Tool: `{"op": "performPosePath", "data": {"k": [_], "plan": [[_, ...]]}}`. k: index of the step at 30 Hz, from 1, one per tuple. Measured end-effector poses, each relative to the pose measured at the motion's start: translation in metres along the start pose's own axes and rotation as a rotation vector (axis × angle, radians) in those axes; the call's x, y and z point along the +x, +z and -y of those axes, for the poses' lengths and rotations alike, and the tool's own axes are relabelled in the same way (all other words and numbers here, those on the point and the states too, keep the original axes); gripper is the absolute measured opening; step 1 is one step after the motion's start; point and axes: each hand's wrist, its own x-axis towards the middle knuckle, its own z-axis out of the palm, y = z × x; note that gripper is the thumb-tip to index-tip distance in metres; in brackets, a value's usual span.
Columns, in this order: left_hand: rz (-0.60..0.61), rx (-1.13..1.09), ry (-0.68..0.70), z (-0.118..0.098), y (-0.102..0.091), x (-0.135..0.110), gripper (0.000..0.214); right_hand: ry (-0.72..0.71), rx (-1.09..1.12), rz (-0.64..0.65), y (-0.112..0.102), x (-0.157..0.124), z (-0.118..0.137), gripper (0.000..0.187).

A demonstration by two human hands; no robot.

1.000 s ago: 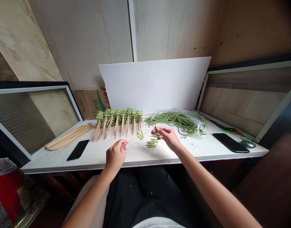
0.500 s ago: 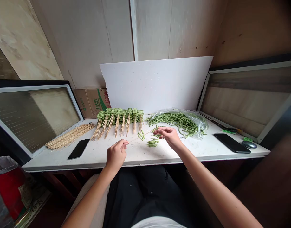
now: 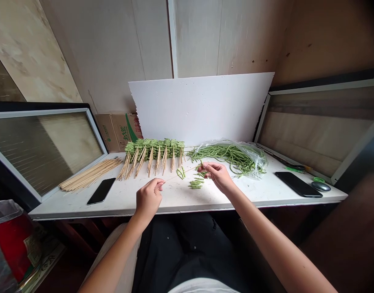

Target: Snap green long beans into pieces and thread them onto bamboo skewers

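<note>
My left hand (image 3: 149,196) pinches the near end of a thin wooden skewer (image 3: 172,178), which slants up to the right above the table. Pieces of green bean (image 3: 181,173) are threaded midway along it. At the skewer's far tip, my right hand (image 3: 216,174) is closed on another short green bean piece (image 3: 201,163). Below the right hand, cut bean pieces (image 3: 196,184) lie in a small pile, partly hidden by the fingers. Behind the hands, finished bean skewers (image 3: 156,145) are stacked in a row with their sticks pointing toward me.
Long green beans (image 3: 226,154) lie in a clear plastic bag at the back right. Bare skewers (image 3: 91,174) are heaped on the left beside a phone (image 3: 101,191). Another phone (image 3: 297,184) and a grey mouse-like object (image 3: 320,186) rest at the right. A white board (image 3: 202,108) stands behind.
Almost nothing differs. Both hands keep their hold on the skewer and the bean piece, with only a very slight shift of the left hand.
</note>
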Motion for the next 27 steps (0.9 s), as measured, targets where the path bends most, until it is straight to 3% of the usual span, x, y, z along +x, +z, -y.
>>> {"op": "performPosePath", "data": {"k": [6, 19, 27], "plan": [[-0.036, 0.001, 0.071, 0.003, 0.002, 0.0, 0.023, 0.012, 0.03, -0.059, 0.002, 0.001, -0.002, 0.03], [-0.094, -0.004, 0.161, 0.007, 0.001, 0.0, 0.038, 0.056, 0.045, -0.035, 0.006, -0.002, 0.005, 0.033], [0.033, -0.048, 0.092, 0.012, 0.004, -0.001, 0.037, -0.02, 0.034, -0.052, 0.012, -0.005, 0.001, 0.031]]}}
